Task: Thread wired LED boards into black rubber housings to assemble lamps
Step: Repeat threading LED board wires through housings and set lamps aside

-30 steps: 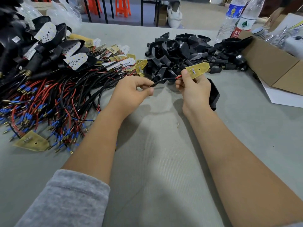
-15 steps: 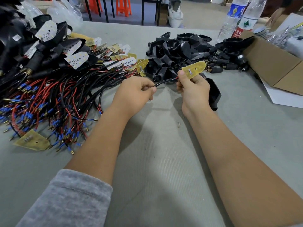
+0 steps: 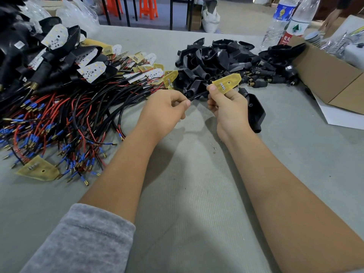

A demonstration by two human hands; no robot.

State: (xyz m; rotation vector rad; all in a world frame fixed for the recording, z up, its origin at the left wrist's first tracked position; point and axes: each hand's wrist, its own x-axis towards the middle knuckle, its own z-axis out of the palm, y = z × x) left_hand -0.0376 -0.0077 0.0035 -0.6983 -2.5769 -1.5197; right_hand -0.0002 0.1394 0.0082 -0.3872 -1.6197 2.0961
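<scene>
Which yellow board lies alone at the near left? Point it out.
The yellow board at the wire ends, nearest the grey sleeve; the others crowd the far pile or sit in a hand.

2 hands (image 3: 165, 109), 2 water bottles (image 3: 275, 22), 1 cardboard box (image 3: 323, 73), 2 orange stools (image 3: 147, 6)

- table cover (image 3: 187, 203) — grey cloth, matt, finely ribbed
- rubber housings (image 3: 226, 58) — black, dull sheen
- LED board (image 3: 226, 82) — yellow, smooth laminate
- wire tips (image 3: 86, 183) — brassy metal
- box (image 3: 325, 75) — brown cardboard, matt
- 2 bottles (image 3: 279, 22) — clear glossy plastic
- sleeve (image 3: 82, 243) — grey fleecy knit
</scene>
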